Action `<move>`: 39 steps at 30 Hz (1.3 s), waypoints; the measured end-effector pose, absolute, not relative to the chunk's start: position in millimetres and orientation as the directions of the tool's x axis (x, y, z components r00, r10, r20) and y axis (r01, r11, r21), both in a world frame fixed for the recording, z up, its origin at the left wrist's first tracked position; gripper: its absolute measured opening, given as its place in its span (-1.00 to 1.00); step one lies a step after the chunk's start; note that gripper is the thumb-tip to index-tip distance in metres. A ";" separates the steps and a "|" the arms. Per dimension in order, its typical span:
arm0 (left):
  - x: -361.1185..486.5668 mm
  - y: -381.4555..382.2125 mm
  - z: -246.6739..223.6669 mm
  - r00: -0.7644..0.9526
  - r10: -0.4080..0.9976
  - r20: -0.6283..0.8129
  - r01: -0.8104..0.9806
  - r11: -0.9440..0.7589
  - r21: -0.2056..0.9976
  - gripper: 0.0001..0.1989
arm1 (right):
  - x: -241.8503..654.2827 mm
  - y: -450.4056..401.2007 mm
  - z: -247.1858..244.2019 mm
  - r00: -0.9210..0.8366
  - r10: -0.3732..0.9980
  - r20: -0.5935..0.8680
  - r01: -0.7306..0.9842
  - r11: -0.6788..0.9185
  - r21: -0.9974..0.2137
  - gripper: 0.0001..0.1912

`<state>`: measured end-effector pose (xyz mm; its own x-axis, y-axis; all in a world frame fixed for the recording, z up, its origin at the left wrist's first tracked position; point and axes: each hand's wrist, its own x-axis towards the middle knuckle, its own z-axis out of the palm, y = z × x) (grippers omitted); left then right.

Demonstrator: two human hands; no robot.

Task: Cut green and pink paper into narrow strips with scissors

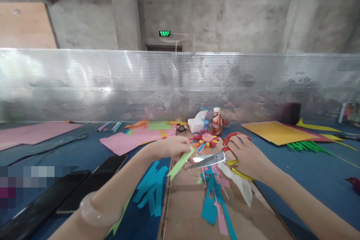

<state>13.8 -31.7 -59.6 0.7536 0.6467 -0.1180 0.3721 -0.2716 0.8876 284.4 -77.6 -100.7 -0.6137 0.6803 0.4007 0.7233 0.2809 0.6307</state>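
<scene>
Pinched in the fingers of my left hand (174,146) is a light green paper strip (180,165), slanting down to a notched lower end. My right hand (247,155) is closed around the red and yellow handles of a pair of scissors (209,160). Their blades are parted and point left, close to the strip; I cannot tell whether they touch it. A multicoloured paper flower (207,138) lies just beyond both hands. Below the blades, blue and pink paper scraps (209,202) are scattered on a brown board (185,210). Several blue paper strips (153,189) rest left of it.
Two dark phones (108,168) lie near my left forearm. Pink sheets (123,142) and felt-tip pens (109,126) are farther back. A tissue pack (198,124) and a bottle (216,120) stand before the perforated metal screen (126,86). Yellow sheets (277,132) and green strips (309,147) lie right.
</scene>
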 end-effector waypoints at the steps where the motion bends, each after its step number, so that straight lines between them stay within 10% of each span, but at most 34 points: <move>1: 12.3 -30.3 -60.1 0.747 0.652 -0.131 0.405 -0.290 0.867 -0.93 | 285.0 -77.6 -101.0 -0.601 0.693 0.399 0.734 0.282 0.617 -0.91; 15: -16.3 -42.5 -23.5 0.760 0.648 -0.054 0.426 -0.433 0.794 -0.87 | 300.5 -68.4 -101.8 -0.534 0.591 0.605 0.813 0.164 0.559 -0.80; 26: -94.0 -48.9 -72.5 0.386 0.917 -0.100 0.474 -0.104 0.874 -0.70 | 334.3 -45.5 -117.5 0.018 0.530 0.848 0.982 -0.171 0.086 -0.65; 39: -119.7 -63.9 -123.7 0.147 0.970 -0.192 0.763 0.012 0.646 -0.73 | 328.9 -45.9 -123.0 -0.042 0.580 0.813 0.954 -0.218 0.205 -0.68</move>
<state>-119.7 -63.9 -123.7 0.1467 0.9704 -0.1919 0.7633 0.0123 0.6459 328.9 -45.9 -123.0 -0.0421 0.5801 0.8135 0.9544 -0.2175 0.2046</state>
